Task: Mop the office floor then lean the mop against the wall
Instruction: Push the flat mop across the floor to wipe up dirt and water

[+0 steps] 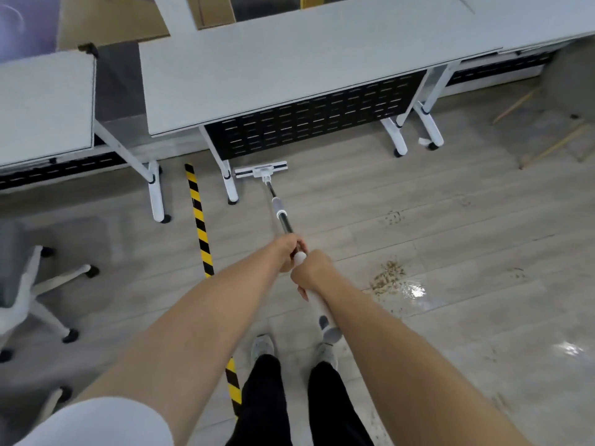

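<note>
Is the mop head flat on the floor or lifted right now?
Flat on the floor, it appears: the mop head lies level by the desk leg, handle slanting back to both hands.

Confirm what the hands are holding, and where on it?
Both hold the mop by its handle: left hand further down the pole, right hand above it on the white grip near the top end.
</note>
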`<act>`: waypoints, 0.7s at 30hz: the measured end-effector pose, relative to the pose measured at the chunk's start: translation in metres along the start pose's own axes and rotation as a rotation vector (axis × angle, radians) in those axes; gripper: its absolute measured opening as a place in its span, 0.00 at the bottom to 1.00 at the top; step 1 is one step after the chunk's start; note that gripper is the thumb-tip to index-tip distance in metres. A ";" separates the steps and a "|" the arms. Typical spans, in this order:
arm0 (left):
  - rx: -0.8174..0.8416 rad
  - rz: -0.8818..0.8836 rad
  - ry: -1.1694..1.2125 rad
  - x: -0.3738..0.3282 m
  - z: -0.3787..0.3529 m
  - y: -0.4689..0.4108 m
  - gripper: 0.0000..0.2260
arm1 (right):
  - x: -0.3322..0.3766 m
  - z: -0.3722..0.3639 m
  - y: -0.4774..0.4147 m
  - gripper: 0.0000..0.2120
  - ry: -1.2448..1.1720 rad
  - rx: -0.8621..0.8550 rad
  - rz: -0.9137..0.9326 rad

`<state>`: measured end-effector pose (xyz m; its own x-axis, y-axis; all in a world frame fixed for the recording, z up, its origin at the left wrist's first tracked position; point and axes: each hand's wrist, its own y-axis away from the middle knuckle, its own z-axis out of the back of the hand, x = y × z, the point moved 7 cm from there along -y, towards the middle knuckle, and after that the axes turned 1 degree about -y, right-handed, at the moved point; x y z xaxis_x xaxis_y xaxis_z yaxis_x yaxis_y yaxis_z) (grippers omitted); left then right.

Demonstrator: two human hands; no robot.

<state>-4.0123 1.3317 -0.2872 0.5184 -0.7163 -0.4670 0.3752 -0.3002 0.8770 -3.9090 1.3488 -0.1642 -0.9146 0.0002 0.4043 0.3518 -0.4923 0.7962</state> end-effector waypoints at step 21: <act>-0.084 -0.092 -0.365 0.152 0.052 -0.063 0.13 | -0.107 -0.196 -0.047 0.15 -0.284 0.086 -0.111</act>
<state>-3.9970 1.2089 -0.4082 0.1779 -0.8701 -0.4596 0.4773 -0.3321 0.8136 -3.8669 1.2011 -0.3327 -0.8607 0.2988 0.4121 0.2792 -0.3999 0.8730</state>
